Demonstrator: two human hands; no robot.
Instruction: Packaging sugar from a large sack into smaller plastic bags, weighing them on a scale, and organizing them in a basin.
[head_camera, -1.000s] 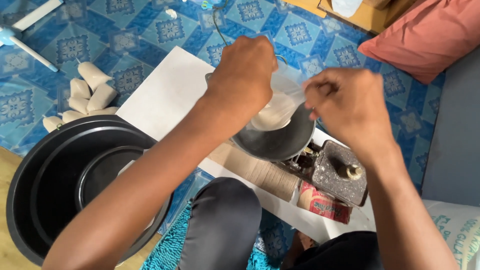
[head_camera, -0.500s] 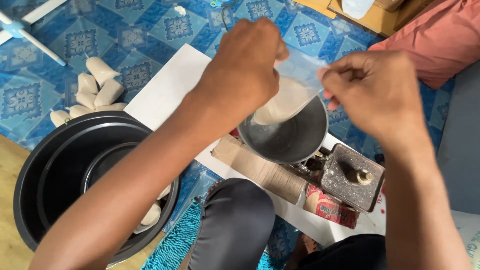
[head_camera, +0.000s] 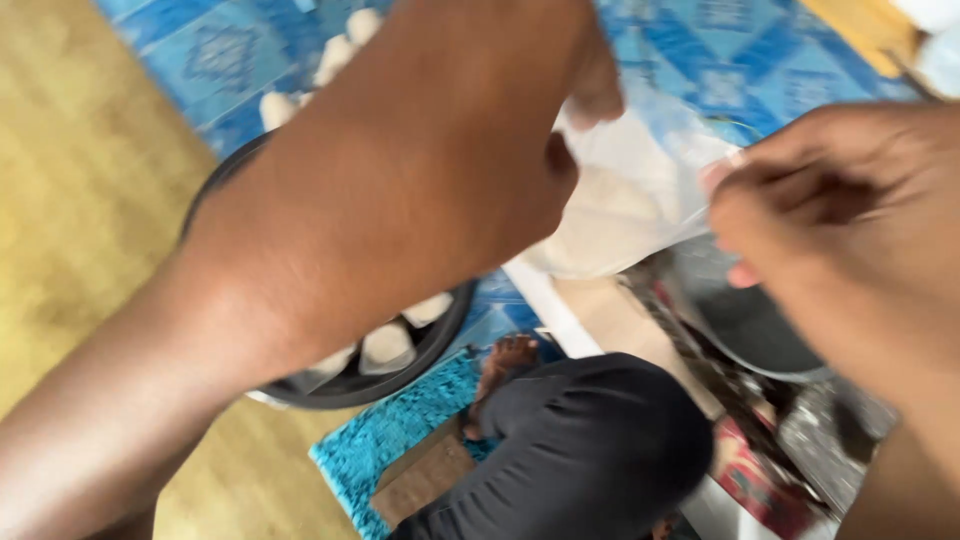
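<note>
Head view, and it is a blurred one. The left hand (head_camera: 450, 150) fills the frame close to the lens, fingers curled and pressed together, pinching the upper edge of a thin, clear plastic bag holding a pale, soft lump (head_camera: 620, 215). The right hand (head_camera: 830, 215) comes in opposite, its fingertips (head_camera: 722, 180) nipped on the other side of that bag's mouth, so the bag hangs stretched between the two grips. Just below the right fingers sits a round grey metal bowl (head_camera: 760, 330), partly hidden by the wrist. Below the left knuckles lies a large black round pan (head_camera: 345, 385) with pale cone-shaped pieces (head_camera: 385, 345) inside, on a blue patterned mat (head_camera: 230, 60).

The risk, as I read it: the film looks flimsy, so a hard pull apart could tear it or slip it from one pinch. Then the lump could drop past the bowl's rim. With the view this smeared, I cannot tell how firmly either pinch bites.
</note>
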